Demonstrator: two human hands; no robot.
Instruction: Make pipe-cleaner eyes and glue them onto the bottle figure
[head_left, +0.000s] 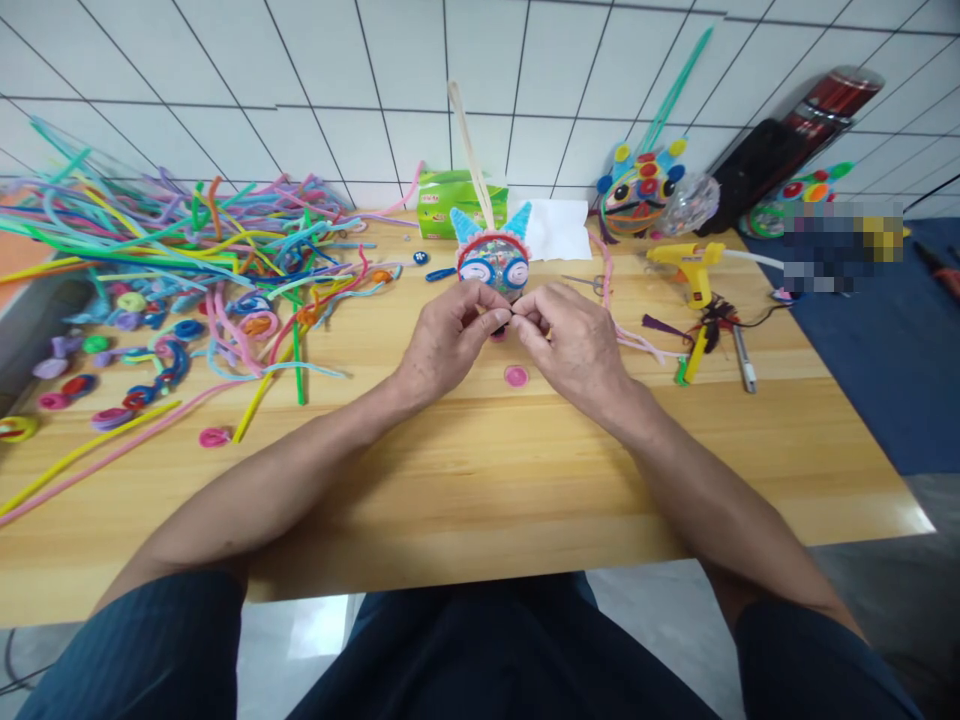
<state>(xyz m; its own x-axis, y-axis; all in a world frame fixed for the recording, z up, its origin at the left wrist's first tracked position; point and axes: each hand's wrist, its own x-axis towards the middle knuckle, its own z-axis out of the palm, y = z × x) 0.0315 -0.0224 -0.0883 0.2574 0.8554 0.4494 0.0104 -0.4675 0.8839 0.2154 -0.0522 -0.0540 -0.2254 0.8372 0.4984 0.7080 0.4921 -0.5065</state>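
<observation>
My left hand [454,335] and my right hand [571,345] meet over the middle of the table, thumbs and fingers pinched together. Something small and dark shows between the fingertips, mostly hidden, so I cannot make out its kind. Just behind the hands stands a round animal-head craft figure [493,262] with blue pointed ears, ringed eyes and a pale stick rising from it. The fingers cover its lower part. Below them, on the table, lies a flat pink pipe-cleaner coil [516,376].
A heap of pipe cleaners [225,230] spreads over the left side, with loose coils in front. A green box [457,200] stands behind. To the right are a yellow glue gun [690,268], scissors [592,284], a silver pen [745,360] and another animal-head figure [641,195].
</observation>
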